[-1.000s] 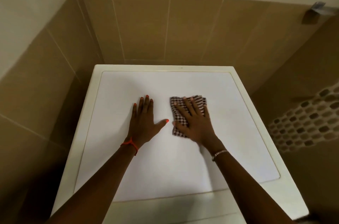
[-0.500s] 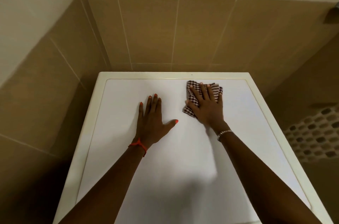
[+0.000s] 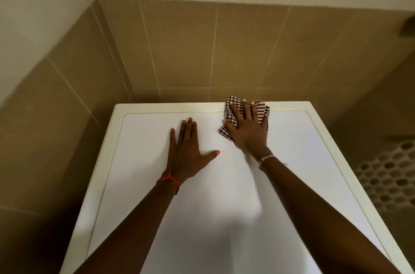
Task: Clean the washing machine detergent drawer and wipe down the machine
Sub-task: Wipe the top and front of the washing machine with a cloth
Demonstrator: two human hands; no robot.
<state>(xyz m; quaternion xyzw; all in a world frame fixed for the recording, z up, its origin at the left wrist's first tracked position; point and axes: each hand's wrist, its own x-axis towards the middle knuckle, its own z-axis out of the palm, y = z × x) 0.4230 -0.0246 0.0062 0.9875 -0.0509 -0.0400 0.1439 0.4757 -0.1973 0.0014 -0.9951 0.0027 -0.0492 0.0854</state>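
The white top of the washing machine fills the lower half of the head view. My left hand lies flat on it, fingers spread, holding nothing. My right hand presses flat on a dark-and-white checked cloth at the machine's back edge, right of centre. The cloth sticks out past my fingertips and on the thumb side; most of it is under my palm. The detergent drawer is out of view.
Brown tiled walls close in behind and to the left of the machine. On the right is a wall with a band of small mosaic tiles. A dark fixture shows at the far right edge.
My right hand has pushed the checked cloth from the middle of the top away to the back edge and a little to the right. My left hand has stayed flat in place.
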